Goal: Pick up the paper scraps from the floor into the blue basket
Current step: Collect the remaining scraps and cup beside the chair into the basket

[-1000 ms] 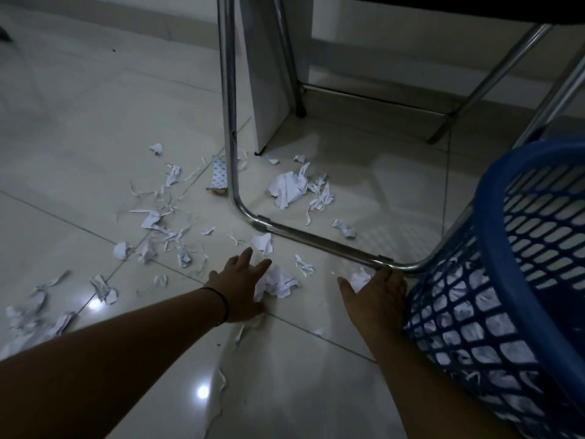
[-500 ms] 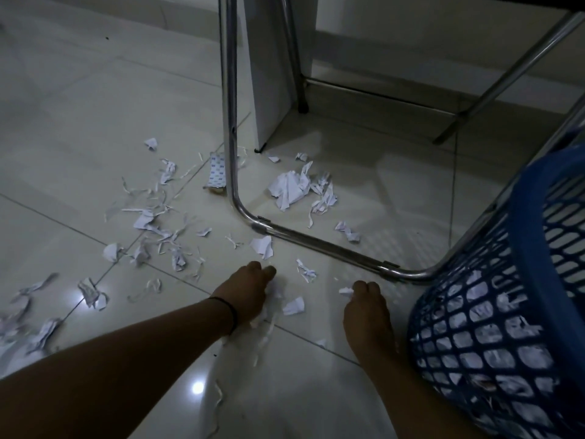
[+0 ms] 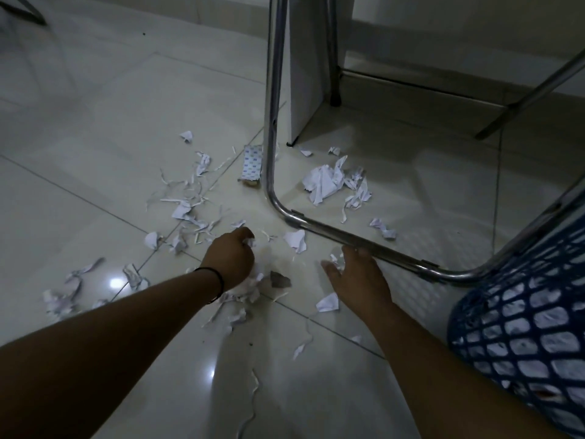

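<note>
While half a second ago both fists bunched scraps, we now see our left hand [image 3: 232, 259] gripping paper scraps [image 3: 323, 182] mid-frame, right hand [image 3: 356, 277] spread wide; blue basket [image 3: 522, 318] waits lower right.

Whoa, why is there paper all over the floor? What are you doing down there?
A person is picking up torn paper scraps from the tiled floor. The left hand grips a wad of scraps. The right hand is spread over a small piece beside the metal chair leg. The blue basket at the right already holds paper, but plenty lies scattered.
</note>
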Action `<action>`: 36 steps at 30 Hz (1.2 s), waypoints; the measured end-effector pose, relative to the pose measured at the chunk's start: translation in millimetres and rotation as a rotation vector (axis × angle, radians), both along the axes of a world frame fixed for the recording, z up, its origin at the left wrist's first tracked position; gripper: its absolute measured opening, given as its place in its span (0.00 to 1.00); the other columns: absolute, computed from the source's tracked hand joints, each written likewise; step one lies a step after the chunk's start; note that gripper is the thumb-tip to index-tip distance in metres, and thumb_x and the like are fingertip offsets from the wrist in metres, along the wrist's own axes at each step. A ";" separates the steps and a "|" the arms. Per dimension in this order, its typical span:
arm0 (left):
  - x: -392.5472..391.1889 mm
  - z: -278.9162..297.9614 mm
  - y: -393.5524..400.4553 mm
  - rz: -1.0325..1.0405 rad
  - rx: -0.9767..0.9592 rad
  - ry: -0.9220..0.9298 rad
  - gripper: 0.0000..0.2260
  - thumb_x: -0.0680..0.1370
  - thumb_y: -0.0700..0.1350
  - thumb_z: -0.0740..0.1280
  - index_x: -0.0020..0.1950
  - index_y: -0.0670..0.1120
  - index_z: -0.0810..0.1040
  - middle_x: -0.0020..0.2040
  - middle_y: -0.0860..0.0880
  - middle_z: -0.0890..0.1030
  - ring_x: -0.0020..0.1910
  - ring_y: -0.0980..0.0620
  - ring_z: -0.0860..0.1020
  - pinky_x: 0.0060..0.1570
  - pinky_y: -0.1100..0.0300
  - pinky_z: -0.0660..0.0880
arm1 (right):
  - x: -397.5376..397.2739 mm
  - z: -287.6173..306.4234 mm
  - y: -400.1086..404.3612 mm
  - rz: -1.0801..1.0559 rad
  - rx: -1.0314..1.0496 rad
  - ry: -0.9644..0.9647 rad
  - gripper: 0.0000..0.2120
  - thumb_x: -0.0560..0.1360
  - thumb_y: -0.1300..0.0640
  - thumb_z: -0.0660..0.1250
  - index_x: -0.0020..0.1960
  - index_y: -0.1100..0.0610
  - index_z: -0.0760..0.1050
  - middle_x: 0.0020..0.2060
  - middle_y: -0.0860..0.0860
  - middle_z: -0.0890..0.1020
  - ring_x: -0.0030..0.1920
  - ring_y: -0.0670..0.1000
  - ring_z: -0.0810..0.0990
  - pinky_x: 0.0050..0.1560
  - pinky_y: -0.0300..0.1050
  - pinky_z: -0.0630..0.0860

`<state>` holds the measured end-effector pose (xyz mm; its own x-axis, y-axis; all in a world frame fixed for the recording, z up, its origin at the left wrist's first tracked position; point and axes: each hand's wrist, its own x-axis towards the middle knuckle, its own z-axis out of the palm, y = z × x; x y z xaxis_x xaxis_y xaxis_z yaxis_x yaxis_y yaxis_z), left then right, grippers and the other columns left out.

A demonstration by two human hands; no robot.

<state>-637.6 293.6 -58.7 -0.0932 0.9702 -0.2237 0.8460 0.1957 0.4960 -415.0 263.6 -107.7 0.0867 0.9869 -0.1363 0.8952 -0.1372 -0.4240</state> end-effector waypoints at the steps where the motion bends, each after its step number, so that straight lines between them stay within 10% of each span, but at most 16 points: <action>1: -4.1 -1.1 0.5 0.000 -0.042 0.021 0.09 0.78 0.41 0.56 0.53 0.43 0.75 0.54 0.38 0.79 0.53 0.40 0.75 0.47 0.56 0.67 | 0.9 -3.2 1.6 0.031 -0.072 -0.032 0.21 0.75 0.45 0.63 0.61 0.58 0.70 0.57 0.60 0.74 0.57 0.60 0.75 0.54 0.48 0.72; 7: -22.4 -8.8 -10.3 -0.093 -0.236 0.099 0.20 0.71 0.57 0.69 0.51 0.45 0.69 0.49 0.44 0.73 0.46 0.45 0.73 0.41 0.56 0.69 | -5.2 -5.7 -0.3 0.008 0.001 -0.074 0.10 0.79 0.57 0.57 0.50 0.63 0.72 0.51 0.60 0.76 0.51 0.58 0.77 0.48 0.46 0.70; 11: -30.0 -13.7 -11.3 -0.192 -0.270 0.177 0.19 0.68 0.44 0.73 0.54 0.43 0.69 0.56 0.40 0.72 0.52 0.42 0.73 0.47 0.56 0.72 | -12.9 5.3 -16.1 -0.094 0.133 0.051 0.06 0.76 0.62 0.59 0.40 0.60 0.68 0.44 0.61 0.76 0.45 0.58 0.76 0.43 0.44 0.66; 20: -33.8 -14.5 -1.4 -0.166 -0.121 0.201 0.17 0.72 0.32 0.58 0.60 0.41 0.71 0.57 0.36 0.75 0.54 0.39 0.74 0.47 0.57 0.68 | -13.3 -10.0 -60.7 0.077 0.050 -0.025 0.15 0.75 0.64 0.59 0.61 0.56 0.73 0.53 0.55 0.77 0.49 0.55 0.80 0.45 0.44 0.75; 26: -44.3 -4.2 -1.0 -0.126 -0.029 0.215 0.06 0.75 0.44 0.59 0.48 0.42 0.71 0.50 0.37 0.77 0.49 0.39 0.75 0.41 0.58 0.66 | -19.5 -17.3 -68.7 0.124 -0.039 -0.187 0.20 0.76 0.38 0.55 0.58 0.52 0.69 0.51 0.51 0.75 0.49 0.52 0.79 0.45 0.45 0.74; 30: -58.4 6.6 -8.9 -0.207 -0.179 0.256 0.26 0.67 0.55 0.72 0.58 0.46 0.68 0.56 0.42 0.72 0.53 0.43 0.74 0.46 0.56 0.71 | -19.9 -20.5 -65.6 0.198 -0.051 -0.282 0.10 0.79 0.52 0.55 0.56 0.54 0.69 0.54 0.52 0.75 0.51 0.51 0.79 0.48 0.44 0.75; 33: -68.0 12.6 -15.3 -0.341 -0.360 0.380 0.37 0.62 0.47 0.78 0.65 0.46 0.63 0.61 0.43 0.65 0.56 0.41 0.74 0.51 0.53 0.74 | -20.6 -21.2 -61.4 0.166 -0.031 -0.252 0.09 0.81 0.56 0.53 0.55 0.56 0.69 0.54 0.52 0.77 0.51 0.48 0.79 0.50 0.39 0.74; 36: -73.3 16.6 -16.5 -0.402 -0.333 0.506 0.23 0.72 0.36 0.67 0.64 0.41 0.63 0.62 0.39 0.64 0.48 0.47 0.72 0.49 0.56 0.71 | -23.6 -18.4 -59.0 0.076 0.017 -0.114 0.07 0.80 0.58 0.55 0.53 0.58 0.70 0.51 0.54 0.78 0.50 0.50 0.79 0.48 0.39 0.73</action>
